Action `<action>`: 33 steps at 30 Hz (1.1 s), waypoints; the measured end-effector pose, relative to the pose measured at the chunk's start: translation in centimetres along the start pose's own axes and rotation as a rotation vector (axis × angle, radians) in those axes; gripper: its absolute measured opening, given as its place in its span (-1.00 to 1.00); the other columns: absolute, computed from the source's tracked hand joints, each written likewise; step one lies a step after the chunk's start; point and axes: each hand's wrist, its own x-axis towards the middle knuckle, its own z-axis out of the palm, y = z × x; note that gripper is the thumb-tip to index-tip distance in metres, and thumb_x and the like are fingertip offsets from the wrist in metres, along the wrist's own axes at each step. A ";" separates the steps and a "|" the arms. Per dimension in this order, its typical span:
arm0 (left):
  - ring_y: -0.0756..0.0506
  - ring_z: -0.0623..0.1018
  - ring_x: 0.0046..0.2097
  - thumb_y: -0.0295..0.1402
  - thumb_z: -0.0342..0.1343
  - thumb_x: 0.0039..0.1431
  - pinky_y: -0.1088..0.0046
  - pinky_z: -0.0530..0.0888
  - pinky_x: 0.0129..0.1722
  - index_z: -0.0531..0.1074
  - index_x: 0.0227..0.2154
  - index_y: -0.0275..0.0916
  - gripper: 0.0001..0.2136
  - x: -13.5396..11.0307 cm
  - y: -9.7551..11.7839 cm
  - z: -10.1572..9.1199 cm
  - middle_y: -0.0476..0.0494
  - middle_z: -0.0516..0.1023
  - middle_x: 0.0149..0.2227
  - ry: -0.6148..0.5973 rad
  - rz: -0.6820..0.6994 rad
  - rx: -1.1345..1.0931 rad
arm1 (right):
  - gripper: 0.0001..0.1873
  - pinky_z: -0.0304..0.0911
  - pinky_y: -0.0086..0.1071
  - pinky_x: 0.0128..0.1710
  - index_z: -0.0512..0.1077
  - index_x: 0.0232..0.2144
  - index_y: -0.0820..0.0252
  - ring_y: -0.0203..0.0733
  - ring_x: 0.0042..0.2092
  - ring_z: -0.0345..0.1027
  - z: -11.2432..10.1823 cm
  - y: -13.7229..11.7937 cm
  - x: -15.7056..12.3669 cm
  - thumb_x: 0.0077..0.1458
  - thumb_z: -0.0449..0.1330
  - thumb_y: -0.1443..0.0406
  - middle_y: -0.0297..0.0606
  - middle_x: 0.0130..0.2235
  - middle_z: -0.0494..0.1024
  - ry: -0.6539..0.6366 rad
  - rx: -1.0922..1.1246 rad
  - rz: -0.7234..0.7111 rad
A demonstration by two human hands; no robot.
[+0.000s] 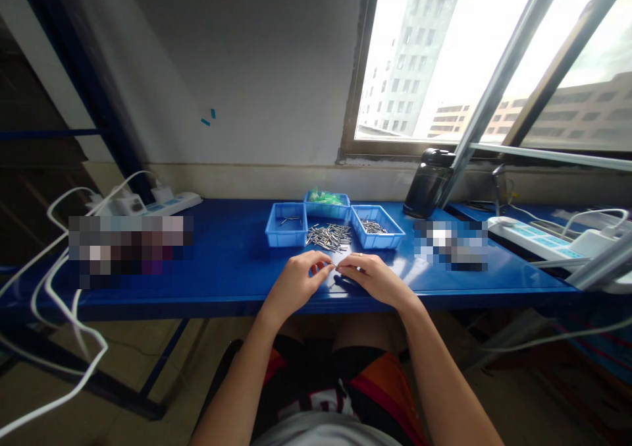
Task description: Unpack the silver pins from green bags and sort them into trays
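My left hand (303,277) and my right hand (368,273) meet over the front of the blue table. Thumb and fingers are pinched on both, tips almost touching. Whatever lies between them is too small to make out. Just beyond the fingertips is a loose pile of slim metal pins or screws (329,236). Three blue plastic bins surround the pile. The left bin (286,238) has a few slim metal pieces in it, while the right bin (380,240) holds many. Green plastic bags (326,197) fill the back bin (326,213).
A black bottle-like container (427,182) stands at the back right, by a metal post. White power strips lie at the left (172,203) and right (536,236), with cables hanging off the left side. Blurred-out items rest on both sides of the blue table (222,268).
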 end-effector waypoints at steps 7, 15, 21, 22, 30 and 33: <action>0.00 0.46 -0.35 -0.28 0.04 0.15 0.52 0.37 -0.34 0.48 -0.16 -0.16 -0.77 -0.3 0.0 0.1 -0.04 0.54 -0.32 -0.083 0.034 -0.018 | -0.72 0.21 -0.43 -0.34 0.44 -0.38 0.20 -0.25 -0.34 0.35 0.1 0.0 0.0 0.23 -0.01 0.22 -0.25 -0.37 0.50 -0.011 -0.050 -0.032; -0.05 0.47 -0.31 -0.31 -0.03 0.18 0.48 0.37 -0.30 0.47 -0.30 -0.20 -0.81 0.0 -0.2 0.1 -0.06 0.53 -0.34 0.005 -0.034 0.093 | -0.80 0.22 -0.45 -0.33 0.44 -0.37 0.18 -0.26 -0.34 0.36 0.0 -0.3 -0.1 0.17 0.06 0.24 -0.30 -0.37 0.52 0.079 -0.019 0.047; -0.11 0.48 -0.21 -0.33 -0.04 0.17 0.42 0.37 -0.22 0.47 -0.33 -0.18 -0.82 0.3 -0.7 0.4 -0.09 0.53 -0.30 -0.028 -0.069 0.225 | -0.77 0.23 -0.44 -0.39 0.45 -0.37 0.18 -0.25 -0.38 0.35 0.0 -0.6 -0.1 0.16 0.05 0.21 -0.28 -0.38 0.53 0.135 -0.022 0.089; -0.11 0.48 -0.21 -0.33 -0.04 0.17 0.41 0.37 -0.22 0.47 -0.33 -0.18 -0.82 0.4 -0.8 0.5 -0.09 0.53 -0.31 -0.026 -0.076 0.239 | -0.77 0.23 -0.44 -0.39 0.45 -0.37 0.18 -0.25 -0.39 0.35 -0.1 -0.6 0.0 0.15 0.05 0.20 -0.28 -0.38 0.53 0.140 -0.036 0.089; -0.14 0.46 -0.20 -0.29 -0.06 0.18 0.36 0.34 -0.21 0.46 -0.34 -0.17 -0.80 0.4 -1.1 0.5 -0.10 0.52 -0.33 -0.008 -0.121 0.273 | -0.77 0.19 -0.41 -0.36 0.47 -0.33 0.18 -0.19 -0.35 0.39 -4.3 1.2 1.8 0.14 0.05 0.22 -0.23 -0.38 0.54 0.416 -0.467 0.260; -0.14 0.46 -0.19 -0.28 -0.07 0.19 0.36 0.34 -0.21 0.46 -0.33 -0.17 -0.79 0.4 -1.1 0.4 -0.09 0.52 -0.32 -0.010 -0.129 0.261 | -0.77 0.15 -0.39 -0.41 0.48 -0.30 0.16 -0.13 -0.33 0.41 -5.6 2.5 2.9 0.14 0.05 0.22 -0.21 -0.36 0.55 0.386 -0.661 0.420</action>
